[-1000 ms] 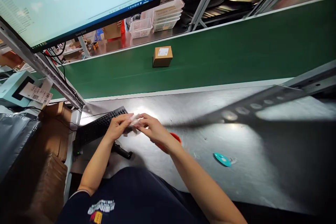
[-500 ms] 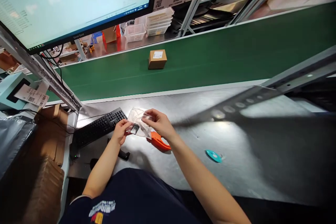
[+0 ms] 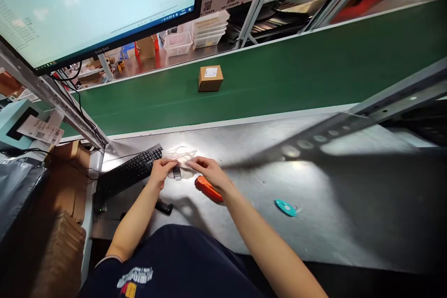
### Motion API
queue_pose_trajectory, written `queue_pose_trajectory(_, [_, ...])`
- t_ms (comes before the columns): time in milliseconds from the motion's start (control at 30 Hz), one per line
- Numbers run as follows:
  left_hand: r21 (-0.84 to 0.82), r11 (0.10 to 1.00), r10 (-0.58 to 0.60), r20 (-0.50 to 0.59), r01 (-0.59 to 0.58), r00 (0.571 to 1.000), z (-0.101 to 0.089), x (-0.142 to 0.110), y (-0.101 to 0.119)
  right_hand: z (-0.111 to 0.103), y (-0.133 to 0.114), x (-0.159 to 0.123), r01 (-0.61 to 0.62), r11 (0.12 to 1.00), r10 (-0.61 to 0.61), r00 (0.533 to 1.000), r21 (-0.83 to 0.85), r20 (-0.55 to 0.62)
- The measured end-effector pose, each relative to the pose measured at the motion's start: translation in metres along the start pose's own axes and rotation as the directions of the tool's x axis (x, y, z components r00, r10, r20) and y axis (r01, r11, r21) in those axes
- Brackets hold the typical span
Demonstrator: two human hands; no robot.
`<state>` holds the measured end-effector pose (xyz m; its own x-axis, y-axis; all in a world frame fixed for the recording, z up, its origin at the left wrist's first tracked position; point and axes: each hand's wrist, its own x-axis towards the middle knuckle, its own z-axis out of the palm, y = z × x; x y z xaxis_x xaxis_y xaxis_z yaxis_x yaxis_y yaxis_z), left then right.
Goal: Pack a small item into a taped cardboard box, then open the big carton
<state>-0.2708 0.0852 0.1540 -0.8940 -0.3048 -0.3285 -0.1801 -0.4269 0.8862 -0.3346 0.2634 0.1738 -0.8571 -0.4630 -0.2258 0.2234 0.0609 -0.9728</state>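
Observation:
Between my two hands is a thin, whitish see-through plastic bag (image 3: 182,152), crumpled along its top. My left hand (image 3: 161,171) pinches the bag's left side, and my right hand (image 3: 208,171) pinches its right side. A small dark object (image 3: 177,173) with a paler lower part shows at the bag, just right of my left fingers; I cannot make out its kind. Under my right wrist lies an orange tool (image 3: 206,188), perhaps a tape dispenser, partly hidden. Left of the bag sits a black keyboard (image 3: 131,168).
A teal cutter (image 3: 285,207) lies on the metal table (image 3: 251,223) to the right. A black handle (image 3: 163,206) sits near my left forearm. Behind, a cardboard box (image 3: 210,78) rests on the green conveyor belt (image 3: 279,79). A monitor (image 3: 101,9) overhangs the left; a label printer (image 3: 16,125) stands below it.
My hands have drawn closer together on the bag, and its upper edge is now gathered between them. The dark object has turned to hang more upright. My right hand has moved slightly down and left.

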Motion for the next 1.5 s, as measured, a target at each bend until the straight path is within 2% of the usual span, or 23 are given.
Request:
queue_pose_trajectory(67, [-0.008, 0.999, -0.042, -0.007, 0.042, 0.999, -0.003, 0.003, -0.006, 0.003, 0.004, 0.002, -0.027, 0.998, 0.028, 1.000, 0.060, -0.008])
queue_pose_trajectory(167, [-0.057, 0.997, -0.055, -0.058, 0.051, 0.997, -0.008, 0.006, -0.015, 0.011, 0.003, 0.004, -0.056, 0.988, 0.071, 0.993, 0.147, -0.095])
queue_pose_trajectory(267, [-0.109, 0.994, 0.008, -0.093, -0.018, 0.996, -0.014, 0.007, -0.022, 0.019, 0.004, 0.002, -0.072, 0.983, 0.098, 0.984, 0.169, -0.149])
queue_pose_trajectory(333, [-0.158, 0.985, 0.046, -0.153, -0.070, 0.987, -0.018, 0.007, -0.025, 0.023, 0.004, -0.001, -0.072, 0.983, 0.096, 0.985, 0.169, -0.141])
queue_pose_trajectory(400, [-0.235, 0.971, 0.011, -0.169, -0.051, 0.985, -0.021, 0.005, -0.027, 0.026, 0.002, -0.005, -0.009, 0.994, 0.021, 0.993, 0.107, -0.113])
queue_pose_trajectory(467, [-0.314, 0.948, -0.077, -0.072, 0.050, 0.994, -0.020, 0.001, -0.028, 0.031, -0.006, -0.006, 0.147, 0.987, -0.152, 0.985, -0.063, -0.083])
queue_pose_trajectory(500, [-0.358, 0.926, -0.121, 0.021, 0.121, 0.992, -0.018, -0.002, -0.028, 0.033, -0.011, -0.005, 0.246, 0.948, -0.258, 0.965, -0.200, -0.036])
queue_pose_trajectory(567, [-0.445, 0.858, -0.188, 0.194, 0.258, 0.963, -0.011, -0.007, -0.028, 0.036, -0.025, -0.001, 0.408, 0.780, -0.405, 0.907, -0.474, 0.114])
queue_pose_trajectory(633, [-0.537, 0.770, -0.213, 0.293, 0.345, 0.932, -0.003, -0.012, -0.029, 0.038, -0.039, 0.006, 0.472, 0.607, -0.437, 0.870, -0.639, 0.228])
queue_pose_trajectory(700, [-0.602, 0.700, -0.225, 0.325, 0.385, 0.918, 0.005, -0.016, -0.030, 0.035, -0.050, 0.012, 0.478, 0.545, -0.437, 0.863, -0.688, 0.254])
queue_pose_trajectory(800, [-0.625, 0.667, -0.258, 0.317, 0.405, 0.913, 0.009, -0.017, -0.031, 0.026, -0.057, 0.015, 0.477, 0.598, -0.427, 0.870, -0.644, 0.248])
queue_pose_trajectory(867, [-0.615, 0.684, -0.293, 0.262, 0.393, 0.919, 0.008, -0.015, -0.030, 0.019, -0.055, 0.014, 0.483, 0.662, -0.422, 0.872, -0.574, 0.248])
queue_pose_trajectory(1033, [-0.452, 0.842, -0.300, 0.060, 0.294, 0.952, 0.000, -0.008, -0.020, 0.003, -0.043, 0.013, 0.467, 0.773, -0.403, 0.884, -0.430, 0.237])
queue_pose_trajectory(1100, [-0.324, 0.918, -0.242, 0.000, 0.229, 0.970, -0.002, -0.007, -0.016, 0.000, -0.040, 0.013, 0.431, 0.803, -0.366, 0.901, -0.411, 0.232])
queue_pose_trajectory(1200, [-0.160, 0.985, -0.071, -0.034, 0.065, 0.997, -0.004, -0.008, -0.010, 0.000, -0.040, 0.012, 0.364, 0.847, -0.307, 0.930, -0.387, 0.203])
queue_pose_trajectory(1267, [-0.132, 0.990, 0.034, -0.049, -0.040, 0.998, -0.005, -0.010, -0.007, 0.002, -0.041, 0.010, 0.320, 0.887, -0.277, 0.945, -0.332, 0.172])
queue_pose_trajectory(1367, [-0.122, 0.986, 0.100, -0.083, -0.109, 0.992, -0.008, -0.014, -0.002, 0.005, -0.041, 0.006, 0.277, 0.929, -0.245, 0.958, -0.245, 0.151])
queue_pose_trajectory(1500, [-0.085, 0.979, 0.171, -0.167, -0.187, 0.971, -0.013, -0.020, 0.002, 0.005, -0.038, -0.002, 0.318, 0.908, -0.266, 0.940, -0.274, 0.212])
